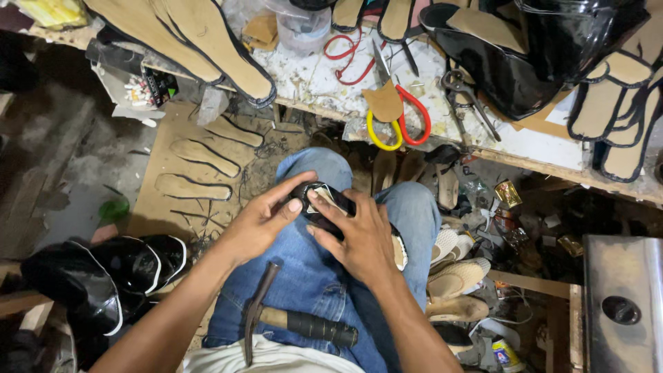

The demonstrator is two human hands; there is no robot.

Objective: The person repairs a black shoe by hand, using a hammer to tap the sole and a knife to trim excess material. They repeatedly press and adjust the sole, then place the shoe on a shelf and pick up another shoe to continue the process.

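A black shoe insole with a pale inner face (324, 205) lies across my knees, on blue jeans. My left hand (259, 222) presses its near end with the thumb. My right hand (359, 236) lies over its middle, fingers pinching the black edge beside the left thumb. Both hands hold the piece together. A hammer with a black taped handle (297, 321) rests in my lap, close to my waist, touched by neither hand.
A worktable edge (442, 141) runs above my knees, carrying scissors with a red and a yellow handle (397, 121), pliers (469, 97), tan insoles and shiny black material (539, 48). Black pieces (103, 269) lie left. Cut-out cardboard (200, 162) covers the floor. Finished soles (456, 276) are stacked right.
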